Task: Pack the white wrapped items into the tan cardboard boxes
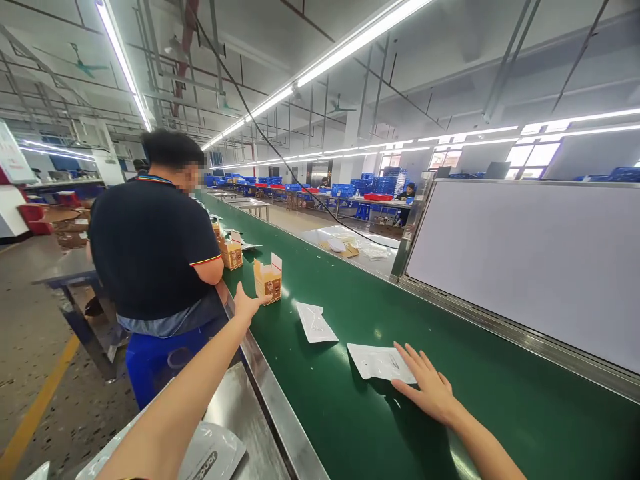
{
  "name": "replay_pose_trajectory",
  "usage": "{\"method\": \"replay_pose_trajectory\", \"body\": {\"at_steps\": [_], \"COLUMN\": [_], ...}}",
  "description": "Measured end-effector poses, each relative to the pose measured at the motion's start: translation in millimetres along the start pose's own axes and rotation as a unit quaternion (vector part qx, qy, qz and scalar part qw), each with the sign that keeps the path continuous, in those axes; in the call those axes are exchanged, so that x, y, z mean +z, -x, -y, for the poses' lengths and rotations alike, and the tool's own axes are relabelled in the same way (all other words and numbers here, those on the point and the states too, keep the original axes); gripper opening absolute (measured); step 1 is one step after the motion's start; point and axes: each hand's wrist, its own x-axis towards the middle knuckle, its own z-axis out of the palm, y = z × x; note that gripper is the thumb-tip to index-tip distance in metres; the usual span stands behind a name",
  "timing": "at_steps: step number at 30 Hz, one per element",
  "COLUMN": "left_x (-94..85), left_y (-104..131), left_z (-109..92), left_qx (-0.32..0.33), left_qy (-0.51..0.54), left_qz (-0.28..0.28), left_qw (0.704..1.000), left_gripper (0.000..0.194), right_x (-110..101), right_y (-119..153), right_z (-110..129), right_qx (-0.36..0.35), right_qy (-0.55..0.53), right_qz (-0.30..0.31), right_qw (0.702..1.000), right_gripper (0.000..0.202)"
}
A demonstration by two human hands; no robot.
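Observation:
My left hand [247,307] reaches far forward along the green conveyor belt [380,427], fingers spread, touching or just short of a small orange carton [269,279] with its lid flap up. My right hand [425,383] lies flat and open on the belt, fingertips resting on the near edge of a white flat pouch [380,362]. A second white pouch [314,323] lies on the belt between the carton and my right hand.
A person in a dark shirt and blue apron [160,267] stands at the belt's left edge. More orange cartons [231,253] sit further up. A white panel [525,260] borders the right side. A steel side table [240,413] holds a bagged item [210,457].

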Motion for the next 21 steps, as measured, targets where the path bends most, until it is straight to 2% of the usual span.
{"method": "replay_pose_trajectory", "body": {"at_steps": [2, 4, 9, 11, 12, 15, 17, 19, 21], "left_x": [14.5, 27.9, 50.2, 50.6, 48.4, 33.3, 19.9, 7.5, -2.0], "left_y": [-16.4, -27.0, -31.8, -26.7, -22.0, 6.2, 39.3, 82.4, 129.7], "left_z": [-2.7, -2.3, 4.4, 1.3, -2.4, -20.6, -34.9, -47.4, -56.4], "left_qx": [0.000, -0.014, -0.044, -0.029, -0.011, 0.088, 0.165, 0.222, 0.265], "left_qy": [0.011, 0.019, 0.038, 0.033, 0.031, 0.036, 0.040, 0.034, 0.021], "left_qz": [-0.008, 0.000, 0.048, 0.054, 0.055, 0.086, 0.135, 0.188, 0.231], "left_qw": [1.000, 1.000, 0.997, 0.998, 0.998, 0.992, 0.976, 0.956, 0.936], "left_gripper": [0.115, 0.111, 0.059, 0.049, 0.051, 0.065, 0.071, 0.071, 0.067], "right_x": [4.7, 6.8, 8.7, 5.2, 1.0, -24.3, -50.9, -80.5, -106.3], "right_y": [1.5, 9.4, 32.4, 44.0, 51.3, 80.0, 103.0, 126.0, 145.3], "right_z": [-10.0, -11.2, 4.4, 10.0, 12.7, 24.8, 39.5, 59.9, 82.3], "right_qx": [-0.017, -0.033, -0.045, -0.036, -0.030, -0.021, 0.003, 0.055, 0.099], "right_qy": [-0.014, -0.023, -0.047, -0.070, -0.084, -0.142, -0.185, -0.221, -0.263], "right_qz": [0.026, 0.022, -0.048, -0.066, -0.070, -0.060, -0.074, -0.150, -0.262], "right_qw": [0.999, 0.999, 0.997, 0.995, 0.994, 0.988, 0.980, 0.962, 0.923], "right_gripper": [0.060, 0.051, 0.029, 0.018, 0.016, 0.014, 0.017, 0.022, 0.025]}}
